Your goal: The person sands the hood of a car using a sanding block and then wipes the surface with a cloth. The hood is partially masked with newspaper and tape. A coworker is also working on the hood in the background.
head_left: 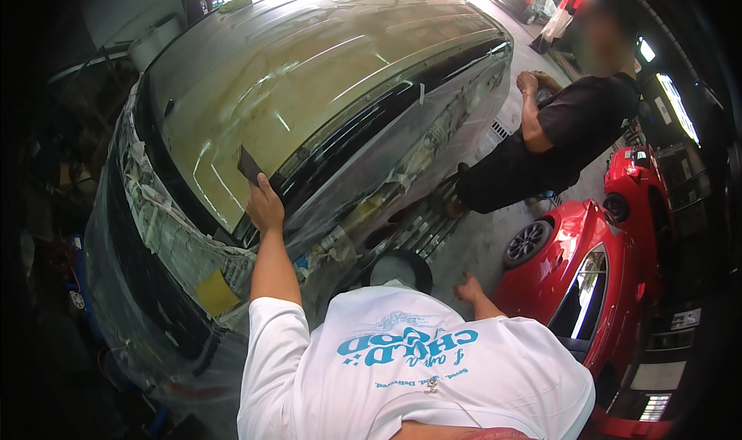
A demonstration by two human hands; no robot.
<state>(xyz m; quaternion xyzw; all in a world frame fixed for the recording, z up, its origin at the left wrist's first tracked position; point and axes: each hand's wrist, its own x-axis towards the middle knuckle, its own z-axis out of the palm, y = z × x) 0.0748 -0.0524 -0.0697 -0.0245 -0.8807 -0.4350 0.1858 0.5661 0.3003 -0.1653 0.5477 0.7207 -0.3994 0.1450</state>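
My left hand reaches up to the near corner of a vehicle's roof. Its fingers are closed round the lower end of a dark, flat, rectangular sanding pad. The pad is tilted over the roof's edge; whether it presses on the surface I cannot tell. Dull olive-brown in colour, the roof has wet-looking shine in places, with a glossy black strip along its side. Low on my right side, my right hand hangs with fingers apart and nothing visible in it.
Clear plastic sheeting and masking paper cover the vehicle's sides. A yellow square sheet lies on the covering. A dark round tub stands below me. At right are another person and red cars.
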